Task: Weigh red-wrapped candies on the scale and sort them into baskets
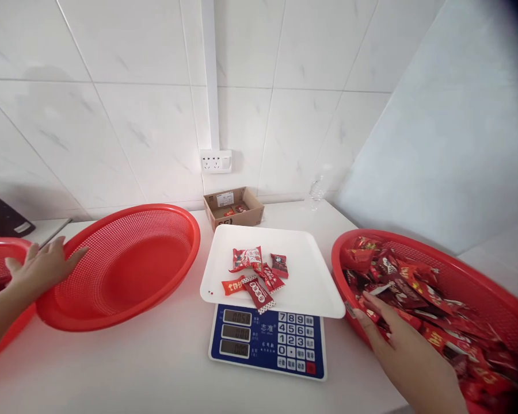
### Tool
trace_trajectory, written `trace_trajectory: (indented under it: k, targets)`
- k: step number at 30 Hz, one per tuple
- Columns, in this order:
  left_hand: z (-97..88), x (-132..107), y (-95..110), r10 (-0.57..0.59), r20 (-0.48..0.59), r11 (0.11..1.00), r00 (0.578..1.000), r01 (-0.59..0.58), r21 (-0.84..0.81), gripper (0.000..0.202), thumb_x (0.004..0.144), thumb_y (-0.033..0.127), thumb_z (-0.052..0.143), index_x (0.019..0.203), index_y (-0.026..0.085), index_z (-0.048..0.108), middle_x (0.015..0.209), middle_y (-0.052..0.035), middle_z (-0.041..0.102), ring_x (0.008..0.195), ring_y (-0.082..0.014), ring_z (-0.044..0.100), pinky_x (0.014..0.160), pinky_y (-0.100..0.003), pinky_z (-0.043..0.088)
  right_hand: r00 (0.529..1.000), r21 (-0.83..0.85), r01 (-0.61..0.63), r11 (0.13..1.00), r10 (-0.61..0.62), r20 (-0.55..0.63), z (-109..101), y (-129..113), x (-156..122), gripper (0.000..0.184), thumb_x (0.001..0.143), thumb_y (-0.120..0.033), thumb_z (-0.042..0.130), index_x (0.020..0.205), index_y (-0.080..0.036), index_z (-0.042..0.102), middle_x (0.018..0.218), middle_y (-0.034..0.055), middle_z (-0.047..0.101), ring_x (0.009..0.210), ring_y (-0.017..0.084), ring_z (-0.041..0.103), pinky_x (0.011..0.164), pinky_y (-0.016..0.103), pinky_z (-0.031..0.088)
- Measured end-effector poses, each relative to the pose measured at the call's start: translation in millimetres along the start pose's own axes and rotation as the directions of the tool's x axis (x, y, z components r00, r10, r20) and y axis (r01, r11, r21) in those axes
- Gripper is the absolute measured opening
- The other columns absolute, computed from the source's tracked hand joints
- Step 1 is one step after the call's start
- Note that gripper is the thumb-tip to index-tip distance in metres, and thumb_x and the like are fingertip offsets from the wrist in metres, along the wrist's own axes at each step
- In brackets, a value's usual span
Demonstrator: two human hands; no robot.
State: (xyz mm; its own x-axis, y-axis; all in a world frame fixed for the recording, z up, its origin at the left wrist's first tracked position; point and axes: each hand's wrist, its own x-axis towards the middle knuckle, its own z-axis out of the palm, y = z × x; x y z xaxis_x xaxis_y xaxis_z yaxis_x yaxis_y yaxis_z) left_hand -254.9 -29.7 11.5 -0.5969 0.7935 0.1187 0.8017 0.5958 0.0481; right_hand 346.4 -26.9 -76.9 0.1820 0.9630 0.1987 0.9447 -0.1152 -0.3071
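Observation:
My left hand (43,267), fingers spread and holding nothing, reaches over the left rim of a bare red mesh basket (142,261). My right hand (399,345) is at the near left side of another red basket (475,276) heaped with red-wrapped snack packets (406,287). Its visible fingers are stretched out, slightly apart, and nothing shows between them. Between the two baskets stands a blue digital scale (267,342) with a white tray (302,287). Several small snack packets (259,293) lie loosely together on that tray.
Behind the scale sits an open cardboard box (242,217) with a few packets inside. A third red basket (8,244) is partly cut off at the left, near a dark object (4,215). Clear plastic (316,192) stands by the tiled wall, below a socket (216,161).

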Motion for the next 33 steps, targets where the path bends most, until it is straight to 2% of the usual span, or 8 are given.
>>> trace_trajectory:
  k: [3, 6, 13, 17, 21, 24, 28, 33]
  targets:
    - [-9.5, -14.3, 41.7, 0.128, -0.022, 0.987, 0.991, -0.130, -0.091, 0.078, 0.092, 0.062, 0.010, 0.138, 0.004, 0.033, 0.150, -0.0265, 0.035, 0.143, -0.0438, 0.019, 0.107, -0.071, 0.017, 0.992, 0.007, -0.085, 0.996, 0.084, 0.092, -7.1, -9.0, 0.7, 0.060, 0.091, -0.060, 0.031, 0.134, -0.025, 0.056, 0.133, 0.0104, 0.063, 0.114, 0.035, 0.063, 0.084, 0.052, 0.055]
    - [-11.9, -37.9, 96.9, 0.331, -0.010, 0.915, 0.943, -0.324, -0.240, 0.070, 0.095, 0.056, 0.017, 0.141, 0.006, 0.031, 0.148, -0.0231, 0.039, 0.140, -0.0346, 0.033, 0.108, -0.053, 0.036, 0.984, -0.025, -0.140, 0.990, 0.142, 0.110, -15.0, -20.1, 0.9, 0.062, 0.090, -0.061, 0.031, 0.133, -0.025, 0.057, 0.133, 0.0113, 0.063, 0.111, 0.036, 0.064, 0.076, 0.052, 0.057]
    - [10.8, -98.7, 219.8, 0.823, 0.079, 0.541, 0.563, -0.733, -0.413, 0.057, 0.092, 0.052, 0.044, 0.143, 0.028, 0.039, 0.160, -0.0052, 0.027, 0.148, -0.0259, 0.022, 0.116, -0.042, 0.032, 0.983, -0.080, -0.130, 0.988, 0.139, 0.117, -22.6, -29.8, -4.5, 0.062, 0.092, -0.059, 0.026, 0.134, -0.025, 0.056, 0.134, 0.0096, 0.063, 0.114, 0.034, 0.063, 0.077, 0.049, 0.056]
    - [25.4, -104.4, 257.2, 0.887, 0.090, 0.447, 0.452, -0.794, -0.412, 0.051, 0.092, 0.037, 0.053, 0.140, 0.023, 0.044, 0.147, -0.0117, 0.047, 0.141, -0.0288, 0.036, 0.110, -0.049, 0.039, 0.990, -0.084, -0.097, 0.992, 0.105, 0.095, -22.6, -29.1, -5.7, 0.060, 0.093, -0.057, 0.026, 0.134, -0.025, 0.057, 0.130, 0.0097, 0.066, 0.113, 0.032, 0.064, 0.077, 0.046, 0.056]
    - [20.7, -100.6, 260.6, 0.859, 0.041, 0.489, 0.510, -0.793, -0.363, 0.034, 0.094, 0.026, 0.051, 0.127, 0.018, 0.053, 0.119, -0.0095, 0.062, 0.108, -0.0231, 0.061, 0.092, -0.045, 0.051, 0.983, -0.107, -0.107, 0.988, 0.121, 0.135, -24.6, -30.2, -4.8, 0.061, 0.093, -0.057, 0.026, 0.136, -0.026, 0.056, 0.130, 0.0097, 0.065, 0.108, 0.031, 0.067, 0.075, 0.045, 0.057]
    - [0.7, -90.7, 238.7, 0.763, -0.060, 0.600, 0.643, -0.740, -0.304, 0.036, 0.092, 0.022, 0.043, 0.127, 0.021, 0.051, 0.122, -0.0111, 0.057, 0.106, -0.0239, 0.060, 0.088, -0.039, 0.052, 0.977, -0.122, -0.114, 0.986, 0.133, 0.164, -26.6, -31.6, -5.4, 0.062, 0.093, -0.058, 0.024, 0.138, -0.027, 0.054, 0.133, 0.0084, 0.064, 0.107, 0.031, 0.067, 0.075, 0.046, 0.058]
    - [-22.6, -68.9, 193.0, 0.562, -0.189, 0.776, 0.805, -0.592, -0.215, 0.043, 0.091, 0.037, 0.039, 0.128, 0.019, 0.050, 0.122, -0.0177, 0.053, 0.114, -0.0379, 0.054, 0.089, -0.053, 0.048, 0.978, -0.126, -0.106, 0.986, 0.126, 0.169, -25.5, -30.5, -6.4, 0.064, 0.092, -0.059, 0.023, 0.139, -0.026, 0.053, 0.134, 0.0076, 0.063, 0.109, 0.031, 0.067, 0.076, 0.046, 0.058]
    - [-5.4, -78.2, 171.3, 0.592, -0.120, 0.773, 0.797, -0.603, -0.197, 0.061, 0.089, 0.053, 0.044, 0.141, 0.019, 0.041, 0.153, -0.0179, 0.028, 0.145, -0.0436, 0.015, 0.113, -0.066, 0.018, 0.984, -0.120, -0.080, 0.989, 0.098, 0.150, -21.6, -29.5, -4.5, 0.063, 0.092, -0.059, 0.024, 0.137, -0.026, 0.054, 0.130, 0.0083, 0.065, 0.106, 0.033, 0.068, 0.073, 0.048, 0.058]
